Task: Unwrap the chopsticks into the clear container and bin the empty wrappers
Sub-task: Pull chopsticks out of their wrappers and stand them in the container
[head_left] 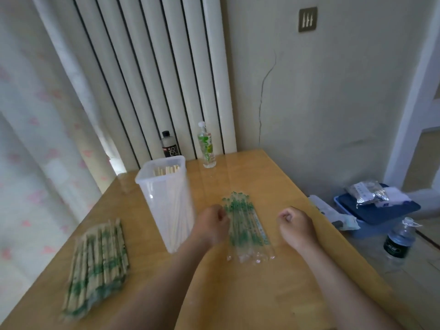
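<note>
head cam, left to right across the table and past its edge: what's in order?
wrapped chopsticks → clear container → pile of clear wrappers → right hand → blue box, off the table. Left hand skipped: it overlaps the wrappers.

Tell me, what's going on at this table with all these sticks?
A person at a wooden table is partway through an unwrapping job. The clear container holds bare chopsticks, wrapped chopsticks lie piled to its left, and empty wrappers lie heaped between the hands, not yet binned. The left hand curls at the heap's edge; the right hand is curled beside it, seemingly empty.
</note>
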`<state>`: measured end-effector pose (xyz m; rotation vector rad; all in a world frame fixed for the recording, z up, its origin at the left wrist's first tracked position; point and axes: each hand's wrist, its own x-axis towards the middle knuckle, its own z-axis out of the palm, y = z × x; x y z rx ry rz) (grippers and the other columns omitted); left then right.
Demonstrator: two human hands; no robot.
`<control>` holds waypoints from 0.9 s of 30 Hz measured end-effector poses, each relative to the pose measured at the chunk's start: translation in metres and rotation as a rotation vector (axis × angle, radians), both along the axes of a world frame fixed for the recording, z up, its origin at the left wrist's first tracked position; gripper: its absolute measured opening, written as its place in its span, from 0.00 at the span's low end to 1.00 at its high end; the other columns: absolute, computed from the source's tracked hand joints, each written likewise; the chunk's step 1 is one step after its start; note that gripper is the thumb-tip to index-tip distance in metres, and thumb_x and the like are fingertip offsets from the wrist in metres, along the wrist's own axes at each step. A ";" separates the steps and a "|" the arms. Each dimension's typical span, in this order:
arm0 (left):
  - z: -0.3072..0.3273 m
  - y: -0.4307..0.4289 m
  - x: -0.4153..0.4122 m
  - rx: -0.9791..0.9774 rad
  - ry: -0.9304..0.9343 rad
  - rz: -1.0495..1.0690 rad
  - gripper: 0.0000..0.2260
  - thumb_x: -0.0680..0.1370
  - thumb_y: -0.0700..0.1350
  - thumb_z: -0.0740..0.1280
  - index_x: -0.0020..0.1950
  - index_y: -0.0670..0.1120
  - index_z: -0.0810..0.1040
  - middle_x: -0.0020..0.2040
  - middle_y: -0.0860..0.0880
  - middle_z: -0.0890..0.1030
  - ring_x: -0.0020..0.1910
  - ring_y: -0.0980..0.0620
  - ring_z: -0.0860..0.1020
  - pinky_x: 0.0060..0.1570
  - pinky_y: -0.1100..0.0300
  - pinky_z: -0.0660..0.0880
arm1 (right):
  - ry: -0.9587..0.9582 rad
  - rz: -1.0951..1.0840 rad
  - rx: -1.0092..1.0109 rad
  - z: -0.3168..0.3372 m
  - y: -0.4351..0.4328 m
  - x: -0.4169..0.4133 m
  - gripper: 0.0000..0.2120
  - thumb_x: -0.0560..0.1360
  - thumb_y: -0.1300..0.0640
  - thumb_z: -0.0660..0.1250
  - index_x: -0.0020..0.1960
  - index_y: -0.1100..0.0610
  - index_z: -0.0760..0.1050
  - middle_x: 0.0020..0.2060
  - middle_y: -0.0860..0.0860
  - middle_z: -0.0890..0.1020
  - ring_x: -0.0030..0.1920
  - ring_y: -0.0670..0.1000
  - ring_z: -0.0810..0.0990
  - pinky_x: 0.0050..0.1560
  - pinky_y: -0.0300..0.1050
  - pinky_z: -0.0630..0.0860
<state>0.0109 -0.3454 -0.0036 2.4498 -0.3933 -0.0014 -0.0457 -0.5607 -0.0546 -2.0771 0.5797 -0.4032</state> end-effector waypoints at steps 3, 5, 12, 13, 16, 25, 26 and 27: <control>0.006 0.031 -0.011 -0.007 -0.037 -0.080 0.07 0.80 0.43 0.62 0.50 0.46 0.79 0.44 0.49 0.81 0.44 0.50 0.78 0.41 0.60 0.72 | -0.059 0.014 -0.007 0.019 0.023 -0.005 0.08 0.80 0.60 0.64 0.44 0.52 0.77 0.43 0.49 0.81 0.46 0.54 0.81 0.42 0.45 0.75; 0.008 0.050 -0.019 -0.006 -0.055 -0.099 0.07 0.81 0.44 0.62 0.51 0.46 0.80 0.44 0.50 0.82 0.44 0.52 0.78 0.42 0.62 0.72 | -0.108 0.105 -0.030 0.037 0.052 -0.012 0.08 0.80 0.59 0.64 0.44 0.52 0.78 0.40 0.48 0.81 0.43 0.51 0.80 0.38 0.44 0.73; 0.013 0.130 -0.045 -0.008 -0.070 -0.101 0.06 0.77 0.43 0.63 0.47 0.49 0.80 0.43 0.49 0.83 0.45 0.48 0.80 0.46 0.57 0.77 | -0.178 0.469 -0.103 0.071 0.173 -0.020 0.11 0.76 0.58 0.65 0.36 0.58 0.77 0.27 0.53 0.75 0.29 0.45 0.71 0.31 0.43 0.67; 0.011 0.146 -0.047 0.026 -0.095 -0.072 0.06 0.77 0.44 0.63 0.48 0.48 0.80 0.45 0.48 0.83 0.46 0.47 0.80 0.46 0.56 0.77 | -0.167 0.513 -0.121 0.071 0.189 -0.020 0.11 0.76 0.57 0.65 0.35 0.58 0.76 0.26 0.52 0.75 0.28 0.46 0.72 0.31 0.43 0.67; -0.001 0.202 -0.050 0.125 -0.193 0.056 0.08 0.78 0.44 0.63 0.50 0.44 0.80 0.46 0.45 0.82 0.47 0.43 0.80 0.46 0.53 0.76 | -0.110 0.629 -0.181 0.065 0.236 -0.015 0.15 0.77 0.56 0.64 0.32 0.56 0.73 0.24 0.48 0.73 0.27 0.44 0.70 0.31 0.42 0.67; -0.054 0.303 -0.071 0.240 -0.243 0.342 0.25 0.80 0.59 0.59 0.75 0.51 0.68 0.72 0.48 0.70 0.71 0.45 0.69 0.69 0.50 0.64 | 0.147 0.664 -0.150 0.036 0.333 0.007 0.10 0.80 0.57 0.60 0.48 0.52 0.80 0.38 0.52 0.84 0.33 0.52 0.83 0.26 0.40 0.73; -0.058 0.305 -0.071 0.230 -0.234 0.341 0.26 0.80 0.60 0.58 0.76 0.51 0.66 0.74 0.48 0.69 0.72 0.45 0.67 0.70 0.49 0.64 | 0.156 0.640 -0.118 0.033 0.338 0.008 0.09 0.80 0.57 0.60 0.49 0.52 0.80 0.36 0.53 0.84 0.31 0.51 0.82 0.24 0.40 0.72; -0.063 0.307 -0.071 0.220 -0.227 0.337 0.26 0.80 0.60 0.58 0.77 0.51 0.65 0.75 0.48 0.68 0.73 0.46 0.67 0.71 0.49 0.63 | 0.167 0.621 -0.088 0.028 0.342 0.009 0.09 0.80 0.57 0.60 0.48 0.53 0.80 0.35 0.53 0.84 0.30 0.51 0.82 0.24 0.40 0.71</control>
